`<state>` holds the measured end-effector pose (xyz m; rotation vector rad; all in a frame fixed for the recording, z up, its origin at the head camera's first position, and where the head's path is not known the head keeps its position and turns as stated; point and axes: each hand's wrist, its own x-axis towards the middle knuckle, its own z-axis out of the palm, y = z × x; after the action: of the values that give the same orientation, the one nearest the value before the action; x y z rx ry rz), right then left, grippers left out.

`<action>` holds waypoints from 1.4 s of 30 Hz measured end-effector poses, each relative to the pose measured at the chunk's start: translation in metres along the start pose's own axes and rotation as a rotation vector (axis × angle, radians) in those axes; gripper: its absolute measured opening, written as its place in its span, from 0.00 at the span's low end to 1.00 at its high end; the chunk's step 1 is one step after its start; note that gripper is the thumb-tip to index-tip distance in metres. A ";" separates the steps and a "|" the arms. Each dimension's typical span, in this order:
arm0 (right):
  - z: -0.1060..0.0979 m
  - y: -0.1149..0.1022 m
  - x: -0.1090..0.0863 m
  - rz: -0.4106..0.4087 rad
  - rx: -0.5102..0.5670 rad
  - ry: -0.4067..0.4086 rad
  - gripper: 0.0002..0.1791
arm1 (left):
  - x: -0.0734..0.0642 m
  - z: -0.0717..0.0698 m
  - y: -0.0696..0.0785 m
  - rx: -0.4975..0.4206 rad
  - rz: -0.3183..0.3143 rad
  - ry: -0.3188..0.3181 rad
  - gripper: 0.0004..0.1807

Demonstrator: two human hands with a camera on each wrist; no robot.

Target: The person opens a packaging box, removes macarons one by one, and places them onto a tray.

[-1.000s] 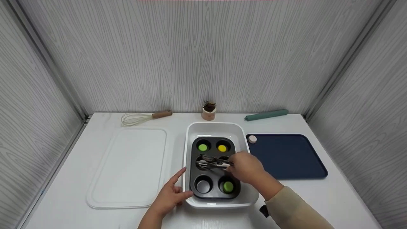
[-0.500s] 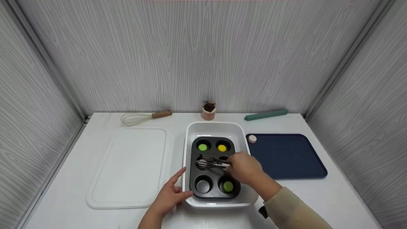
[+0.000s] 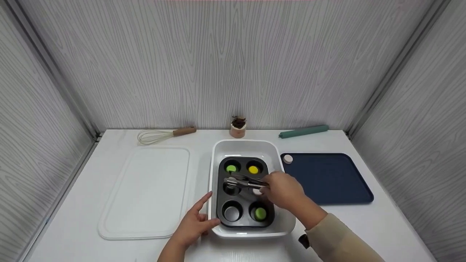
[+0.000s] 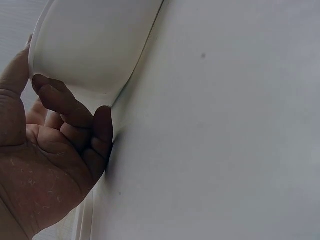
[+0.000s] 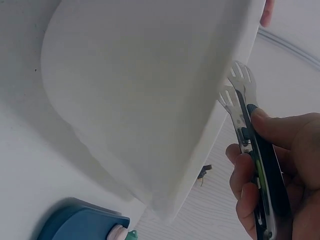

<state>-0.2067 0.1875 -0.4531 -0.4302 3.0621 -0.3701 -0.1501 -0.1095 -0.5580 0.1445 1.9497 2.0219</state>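
Left of the left hand [image 3: 193, 223], a white lid [image 3: 145, 193] lies on the counter [image 3: 76, 203]. That hand grips the left rim of a white basin [image 3: 244, 147]. Between the hands, inside the basin, sits a dark muffin tin [image 3: 244, 218]. The right hand [image 3: 283, 190] holds tongs [image 3: 251, 183] over the tin; their load is unclear.
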 end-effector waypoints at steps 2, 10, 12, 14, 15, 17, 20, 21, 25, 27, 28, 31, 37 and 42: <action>-0.003 0.000 -0.001 0.012 0.014 -0.002 0.04 | 0.000 0.000 0.000 0.001 -0.003 0.001 0.55; -0.024 0.007 -0.001 0.031 0.033 0.033 0.03 | -0.001 0.001 0.002 0.021 -0.007 0.013 0.55; -0.030 0.011 -0.001 0.033 0.036 0.046 0.05 | -0.001 0.002 0.002 0.032 -0.009 0.017 0.56; -0.036 0.017 0.000 0.025 0.036 0.065 0.07 | -0.001 0.002 0.002 0.027 -0.011 0.018 0.55; -0.039 0.020 0.000 0.019 0.032 0.077 0.08 | -0.001 0.002 0.002 0.026 -0.011 0.018 0.55; -0.044 0.027 0.000 0.012 0.025 0.097 0.10 | -0.001 0.001 0.001 0.022 -0.012 0.018 0.55; -0.053 0.039 0.000 0.007 0.025 0.129 0.09 | -0.001 0.001 0.000 0.022 -0.012 0.016 0.55; -0.056 0.043 -0.001 0.009 0.026 0.137 0.09 | 0.000 0.001 0.000 0.023 -0.012 0.017 0.55; -0.068 0.063 -0.002 -0.001 0.020 0.189 0.08 | -0.001 0.001 0.001 0.027 -0.010 0.018 0.55; -0.074 0.073 -0.002 0.009 0.013 0.206 0.08 | -0.001 0.001 0.002 0.028 -0.008 0.017 0.55; -0.077 0.078 -0.002 0.015 0.014 0.214 0.08 | -0.001 0.001 0.002 0.029 -0.008 0.015 0.55; -0.085 0.092 -0.003 0.041 0.008 0.227 0.10 | -0.001 0.001 0.002 0.025 -0.005 0.011 0.55; -0.091 0.123 -0.005 0.100 -0.013 0.243 0.07 | -0.001 0.000 0.002 0.034 0.001 0.011 0.55; -0.091 0.143 -0.006 0.161 -0.034 0.246 0.10 | -0.001 0.001 0.003 0.031 -0.003 0.014 0.55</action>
<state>-0.2446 0.3432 -0.3983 -0.1455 3.3156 -0.3918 -0.1491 -0.1087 -0.5551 0.1347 1.9893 1.9973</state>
